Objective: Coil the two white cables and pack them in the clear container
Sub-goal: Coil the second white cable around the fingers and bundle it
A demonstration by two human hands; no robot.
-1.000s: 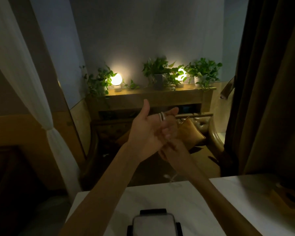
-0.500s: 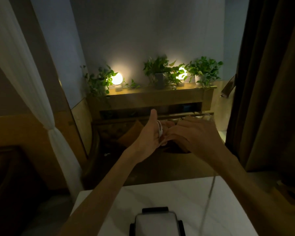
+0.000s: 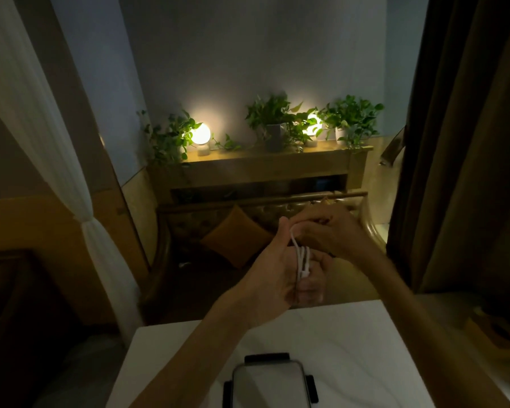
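Head view: the room is dim. The left hand (image 3: 273, 270) is raised above the far edge of the white table (image 3: 351, 343), thumb pointing up toward 12 o'clock and fingers curled. Several turns of white cable (image 3: 302, 259) are wrapped around those fingers, and one strand rises from the coil toward 11 o'clock, up to the thumb tip. The right hand (image 3: 329, 231) sits just at 1 o'clock of the left one, touching it, its fingers bent and closed toward the top of the coil; it appears to pinch the cable there, though the fingertips themselves are too dark to make out. Both forearms reach in from 6 o'clock, over the table.

At 6 o'clock on the table, near the bottom edge, stands the clear container (image 3: 270, 384) with black clips on its sides; its lid looks closed. Only one cable can be made out.

At 12 o'clock, a shelf (image 3: 265, 166) carries two glowing lamps (image 3: 200, 134) among plants (image 3: 351, 119).
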